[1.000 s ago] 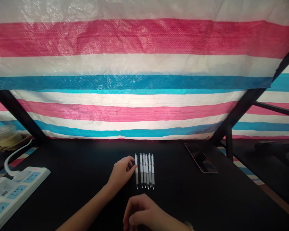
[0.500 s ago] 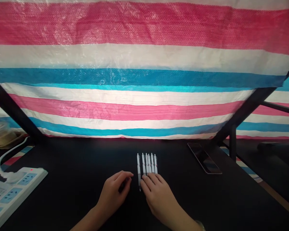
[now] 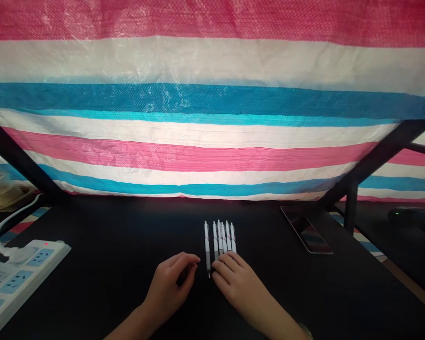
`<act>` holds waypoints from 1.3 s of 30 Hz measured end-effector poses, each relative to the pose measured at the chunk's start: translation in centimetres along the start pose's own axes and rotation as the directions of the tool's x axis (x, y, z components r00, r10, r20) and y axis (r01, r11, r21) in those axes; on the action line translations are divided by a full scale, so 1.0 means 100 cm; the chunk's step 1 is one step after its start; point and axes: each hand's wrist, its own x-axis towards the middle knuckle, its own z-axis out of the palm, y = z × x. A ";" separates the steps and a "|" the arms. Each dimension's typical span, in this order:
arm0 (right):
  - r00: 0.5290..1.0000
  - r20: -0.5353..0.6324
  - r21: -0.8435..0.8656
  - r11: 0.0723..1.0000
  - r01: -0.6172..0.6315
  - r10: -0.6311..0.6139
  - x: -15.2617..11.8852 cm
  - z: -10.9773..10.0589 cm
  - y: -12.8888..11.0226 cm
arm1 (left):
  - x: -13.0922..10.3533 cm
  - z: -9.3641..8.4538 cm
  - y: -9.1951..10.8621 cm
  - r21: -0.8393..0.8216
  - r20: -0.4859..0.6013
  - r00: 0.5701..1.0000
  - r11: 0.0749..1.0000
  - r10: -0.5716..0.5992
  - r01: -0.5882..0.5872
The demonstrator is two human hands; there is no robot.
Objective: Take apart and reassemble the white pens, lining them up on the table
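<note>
Several white click pens (image 3: 224,238) lie side by side on the black table, tops pointing away from me. My right hand (image 3: 235,283) rests over their lower ends, its bent fingers close around them, hiding the tips. One white pen (image 3: 207,245) lies slightly apart on the left of the group, its grey grip and point fully visible. To the left of that pen is my left hand (image 3: 173,281), apart from it. Its fingers are curled, thumb near the index finger, with nothing visible inside.
A smartphone (image 3: 306,231) lies at the right rear of the black table (image 3: 127,231). At the left edge a white power strip (image 3: 28,278) has a plugged-in cord. Striped sheeting (image 3: 198,104) hangs behind, between dark slanted bars (image 3: 371,156).
The view has tilted and shifted slightly, so everything sits a little differently in frame. My left thumb and index finger have drawn a bit closer together. The right hand stays over the pens.
</note>
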 end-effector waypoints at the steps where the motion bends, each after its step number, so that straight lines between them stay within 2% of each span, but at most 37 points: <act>1: 1.000 -0.028 0.018 1.000 0.001 -0.001 0.001 -0.003 0.000 | 0.000 0.000 0.000 -0.006 -0.001 1.000 1.000 0.002 -0.003; 4: 0.987 -0.137 0.135 0.989 -0.062 0.080 0.002 -0.015 0.001 | 0.000 -0.001 0.001 -0.039 -0.012 1.000 0.999 -0.006 0.006; 6: 0.952 -0.194 0.281 0.944 -0.175 0.235 0.001 -0.021 0.001 | 0.000 -0.002 0.002 -0.073 -0.022 0.999 0.997 -0.038 0.037; 8: 0.864 -0.226 0.476 0.825 -0.306 0.451 -0.001 -0.024 0.001 | 0.000 -0.004 0.004 -0.118 -0.025 0.995 0.988 -0.100 0.096; 10: 0.732 -0.228 0.660 0.655 -0.369 0.642 -0.002 -0.024 0.000 | 0.001 -0.006 0.006 -0.197 -0.006 0.982 0.963 -0.187 0.182; 12: 0.629 -0.229 0.768 0.535 -0.352 0.743 -0.003 -0.024 -0.004 | 0.002 -0.008 0.008 -0.316 0.046 0.959 0.906 -0.281 0.281; 13: 0.611 -0.239 0.792 0.515 -0.327 0.755 -0.003 -0.025 -0.006 | 0.003 -0.009 0.009 -0.382 0.082 0.944 0.864 -0.320 0.327; 14: 0.616 -0.254 0.799 0.521 -0.300 0.745 -0.003 -0.026 -0.009 | 0.005 -0.009 0.010 -0.446 0.119 0.927 0.815 -0.355 0.369; 15: 0.646 -0.276 0.790 0.550 -0.270 0.712 -0.004 -0.028 -0.012 | 0.006 -0.009 0.010 -0.504 0.154 0.910 0.762 -0.384 0.407; 18: 0.811 -0.319 0.686 0.710 -0.159 0.490 -0.005 -0.037 -0.021 | 0.010 -0.009 0.012 -0.637 0.264 0.852 0.582 -0.452 0.506; 20: 0.926 -0.273 0.580 0.812 -0.059 0.261 -0.004 -0.044 -0.026 | 0.011 -0.008 0.012 -0.690 0.342 0.812 0.460 -0.474 0.559; 21: 0.967 -0.218 0.539 0.843 0.006 0.132 -0.004 -0.046 -0.028 | 0.011 -0.008 0.011 -0.712 0.369 0.797 0.407 -0.477 0.573; 23: 0.994 -0.101 0.510 0.855 0.097 -0.052 -0.002 -0.045 -0.031 | 0.011 -0.008 0.010 -0.756 0.392 0.782 0.315 -0.485 0.574; 25: 0.996 -0.045 0.557 0.825 0.092 -0.081 -0.002 -0.040 -0.036 | 0.011 -0.009 0.009 -0.795 0.395 0.774 0.237 -0.495 0.558; 26: 0.998 -0.057 0.605 0.794 0.062 -0.035 -0.002 -0.035 -0.038 | 0.011 -0.009 0.009 -0.810 0.399 0.772 0.204 -0.495 0.549; 27: 0.996 -0.020 0.682 0.730 -0.047 0.083 -0.002 -0.031 -0.041 | 0.011 -0.010 0.008 -0.822 0.402 0.773 0.178 -0.491 0.541; 28: 0.966 0.109 0.779 0.583 -0.230 0.235 -0.003 -0.027 -0.044 | 0.012 -0.011 0.008 -0.830 0.406 0.775 0.159 -0.484 0.534; 29: 0.919 0.170 0.869 0.385 -0.310 0.355 -0.003 -0.023 -0.046 | 0.012 -0.011 0.008 -0.835 0.412 0.777 0.146 -0.476 0.531; 30: 0.854 0.330 0.904 0.125 -0.409 0.402 -0.003 -0.021 -0.048 | 0.012 -0.012 0.008 -0.836 0.419 0.779 0.137 -0.467 0.531; 31: 0.798 0.497 0.866 -0.137 -0.480 0.340 -0.002 -0.019 -0.049 | 0.012 -0.012 0.008 -0.835 0.428 0.779 0.129 -0.458 0.535; 32: 0.747 0.623 0.768 -0.361 -0.529 0.233 -0.002 -0.018 -0.050 | 0.012 -0.012 0.008 -0.831 0.440 0.777 0.123 -0.449 0.542; 33: 0.696 0.710 0.635 -0.521 -0.570 0.104 -0.001 -0.017 -0.050 | 0.012 -0.011 0.008 -0.827 0.451 0.776 0.120 -0.441 0.549; 34: 0.654 0.756 0.513 -0.618 -0.595 -0.002 -0.001 -0.016 -0.050 | 0.011 -0.011 0.008 -0.823 0.460 0.776 0.121 -0.431 0.555; 35: 0.620 0.783 0.433 -0.668 -0.606 -0.056 -0.001 -0.014 -0.050 | 0.011 -0.011 0.008 -0.820 0.464 0.779 0.127 -0.423 0.558; 37: 0.571 0.816 0.361 -0.692 -0.626 -0.091 -0.003 -0.009 -0.049 | 0.010 -0.009 0.009 -0.815 0.468 0.780 0.137 -0.415 0.562; 39: 0.536 0.840 0.347 -0.676 -0.650 -0.084 -0.007 -0.003 -0.049 | 0.010 -0.008 0.009 -0.813 0.465 0.777 0.143 -0.425 0.565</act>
